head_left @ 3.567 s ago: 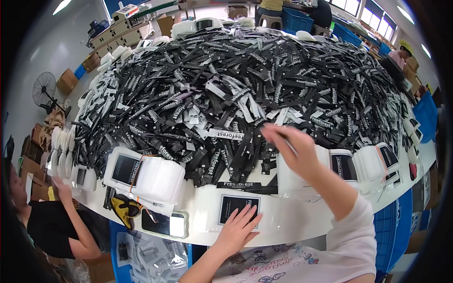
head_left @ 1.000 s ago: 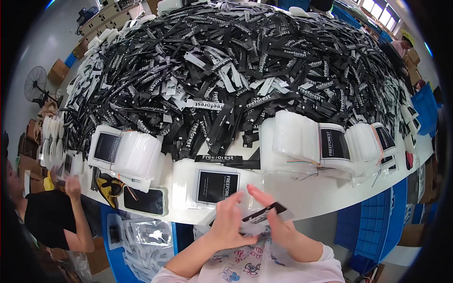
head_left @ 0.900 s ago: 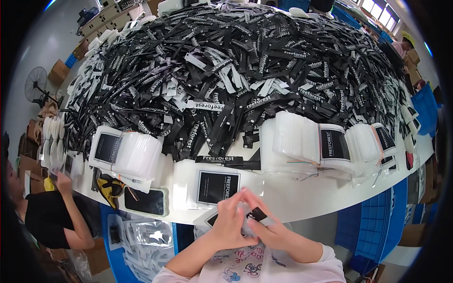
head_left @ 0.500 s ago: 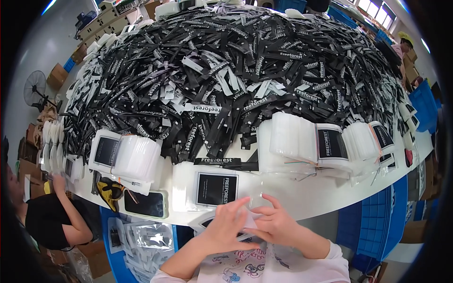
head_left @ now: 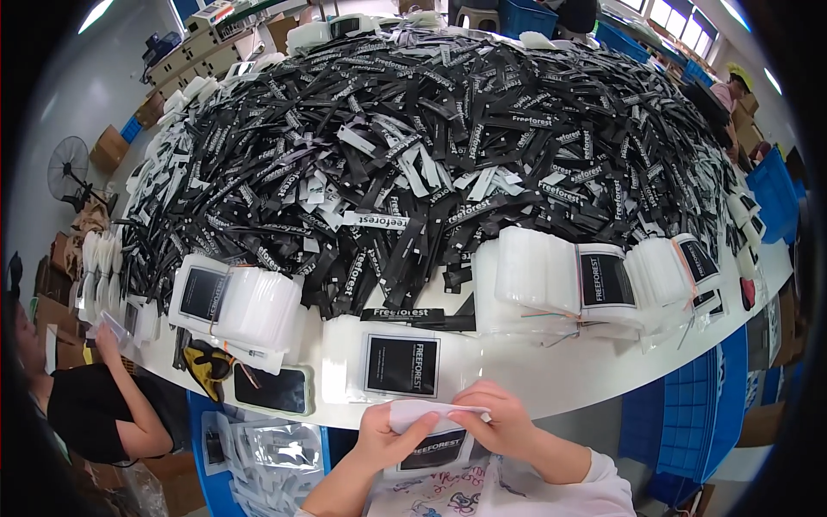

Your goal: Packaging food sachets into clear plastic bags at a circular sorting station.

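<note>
Close to my body, I hold a translucent plastic bag [head_left: 438, 450] with a black printed panel. Its upper edge is pinched between the thumb and fingers of my left hand [head_left: 386, 438]. On the same edge, farther right, my right hand [head_left: 501, 422] grips with its thumb on the near side. Just beyond my hands, a stack of similar bags [head_left: 401, 364] lies flat on the white table [head_left: 551, 375]. One long black strip [head_left: 401, 314] rests behind that stack.
A large heap of black and white strips [head_left: 413, 164] covers the table. Banded bag bundles [head_left: 534, 280] stand right, another bundle [head_left: 241, 310] left. A phone [head_left: 274, 389] and yellow-black tool [head_left: 207, 369] lie front left. Blue bins [head_left: 689, 414] flank me; a co-worker [head_left: 103, 405] is at left.
My hands have moved apart and now stretch the bag's top edge between them; the bag's black panel has come into view. The whole view has shifted slightly.
</note>
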A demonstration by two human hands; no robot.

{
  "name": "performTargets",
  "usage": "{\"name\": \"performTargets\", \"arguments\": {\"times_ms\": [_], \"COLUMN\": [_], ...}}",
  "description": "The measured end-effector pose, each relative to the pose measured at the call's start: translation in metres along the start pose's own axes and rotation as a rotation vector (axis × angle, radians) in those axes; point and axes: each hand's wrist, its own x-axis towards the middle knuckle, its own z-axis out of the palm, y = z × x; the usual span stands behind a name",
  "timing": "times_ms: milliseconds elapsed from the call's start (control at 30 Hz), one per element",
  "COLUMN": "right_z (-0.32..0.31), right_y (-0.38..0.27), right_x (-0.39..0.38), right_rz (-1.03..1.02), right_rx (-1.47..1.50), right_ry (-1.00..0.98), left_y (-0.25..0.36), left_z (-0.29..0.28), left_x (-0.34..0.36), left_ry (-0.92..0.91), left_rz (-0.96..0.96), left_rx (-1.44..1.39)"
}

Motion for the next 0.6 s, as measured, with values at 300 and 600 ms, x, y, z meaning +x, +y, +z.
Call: {"name": "performTargets", "arguments": {"times_ms": [300, 600], "right_z": [-0.005, 0.008], "right_y": [0.002, 0.031], "right_x": [0.118, 0.228], "right_rz": [-0.361, -0.564], "right_rx": [-0.487, -0.819], "right_ry": [-0.371, -0.279], "left_y": [0.045, 0.044], "left_z": [-0.131, -0.123], "left_x": [-0.085, -0.128], "left_ry": [-0.164, 0.044], "left_rz": [-0.196, -0.541], "left_rx": [0.181, 0.329]}}
